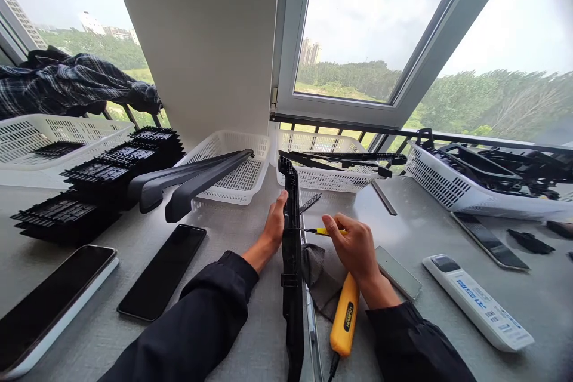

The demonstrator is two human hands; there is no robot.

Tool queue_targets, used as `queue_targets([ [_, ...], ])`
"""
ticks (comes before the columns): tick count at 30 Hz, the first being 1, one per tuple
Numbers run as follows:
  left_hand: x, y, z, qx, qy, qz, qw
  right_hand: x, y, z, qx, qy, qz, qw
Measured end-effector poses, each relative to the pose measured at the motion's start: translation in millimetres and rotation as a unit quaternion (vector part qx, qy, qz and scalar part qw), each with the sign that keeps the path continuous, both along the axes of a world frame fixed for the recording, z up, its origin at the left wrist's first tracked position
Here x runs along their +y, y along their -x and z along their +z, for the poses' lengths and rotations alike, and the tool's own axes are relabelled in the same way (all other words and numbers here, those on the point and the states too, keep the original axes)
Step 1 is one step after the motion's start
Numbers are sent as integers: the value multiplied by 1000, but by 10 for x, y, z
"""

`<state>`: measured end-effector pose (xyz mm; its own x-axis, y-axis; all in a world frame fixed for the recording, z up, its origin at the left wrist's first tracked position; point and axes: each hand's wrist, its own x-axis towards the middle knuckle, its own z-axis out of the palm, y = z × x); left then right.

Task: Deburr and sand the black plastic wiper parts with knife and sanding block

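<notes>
A long black plastic wiper-arm part (292, 250) lies along the grey table (250, 322), running away from me. My left hand (272, 228) rests against its left side, fingers curled on it. My right hand (356, 246) pinches a small yellow-handled tool (326, 231) whose tip touches the part's right side. A yellow utility knife (344, 316) lies under my right wrist, beside a dark grey cloth (319, 277). Both sleeves are dark.
White mesh baskets (233, 174) (320, 178) hold black wiper arms. Stacks of black clips (107, 170) stand at left. Phones (163, 270) (49, 301) lie front left; a white remote (477, 299) and another phone (489, 240) lie at right. A white tray (452, 188) of black parts stands back right.
</notes>
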<state>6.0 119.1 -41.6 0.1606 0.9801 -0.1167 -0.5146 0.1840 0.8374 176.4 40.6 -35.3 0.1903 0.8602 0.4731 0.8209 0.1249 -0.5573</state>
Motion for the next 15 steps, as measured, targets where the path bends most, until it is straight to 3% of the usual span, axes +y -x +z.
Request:
queue_targets([
  [7, -28, -12, 78, 40, -15, 44, 998, -6, -6, 0, -13, -20, 0, 1000],
  [15, -13, -13, 20, 54, -24, 56, 997, -12, 18, 28, -31, -11, -10, 999],
])
